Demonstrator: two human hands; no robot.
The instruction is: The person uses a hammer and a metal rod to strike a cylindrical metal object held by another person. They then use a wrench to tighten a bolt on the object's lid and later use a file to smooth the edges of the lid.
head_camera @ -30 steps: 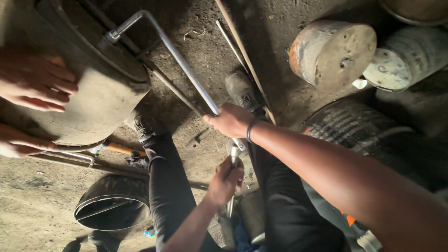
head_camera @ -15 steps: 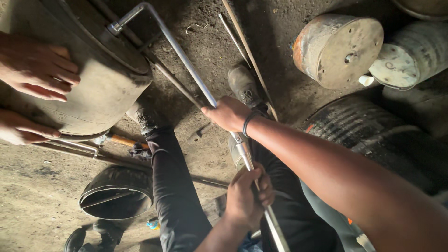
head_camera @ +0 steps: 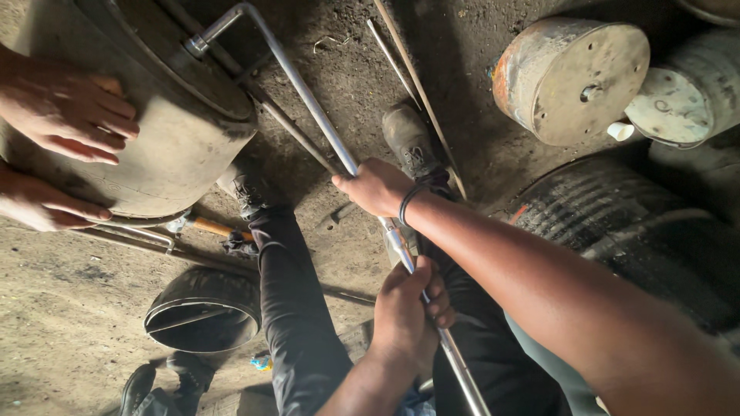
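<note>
Right hand (head_camera: 379, 187): closed around the long bent silver metal rod (head_camera: 308, 88) partway along its length, near the centre of the view; a black band sits on the wrist; the grip is full, fingers wrapped over the rod.
Left hand (head_camera: 407, 308): at 6 o'clock from the right hand, lower on the same rod; the grip is closed, fingers (head_camera: 436, 299) curled round the shaft.
Bent silver metal rod: runs from 11 o'clock, where it turns at a right angle into a fitting on the drum, down to 5 o'clock past both hands and out of the bottom edge.
Large grey metal drum (head_camera: 166, 146): lies on its side at 10 o'clock from the right hand, its rimmed end facing the rod.
Other person's hands (head_camera: 65, 115): two hands at the left edge rest flat on the drum's side, one above the other.
Legs in dark trousers (head_camera: 297, 308): stretch up the middle, ending in worn dark boots (head_camera: 412, 142) on the dirt floor (head_camera: 62, 308).
Round dark metal ring (head_camera: 202, 312): lies on the floor at 8 o'clock from the left hand.
Rusty round cans (head_camera: 570, 77): two at 1 o'clock, on their sides, just beside each other.
Black rubber tyre (head_camera: 617, 223): at 3 o'clock, partly behind the right forearm.
Thin rods (head_camera: 401, 73): lie on the floor at 12 o'clock, near the boot.
</note>
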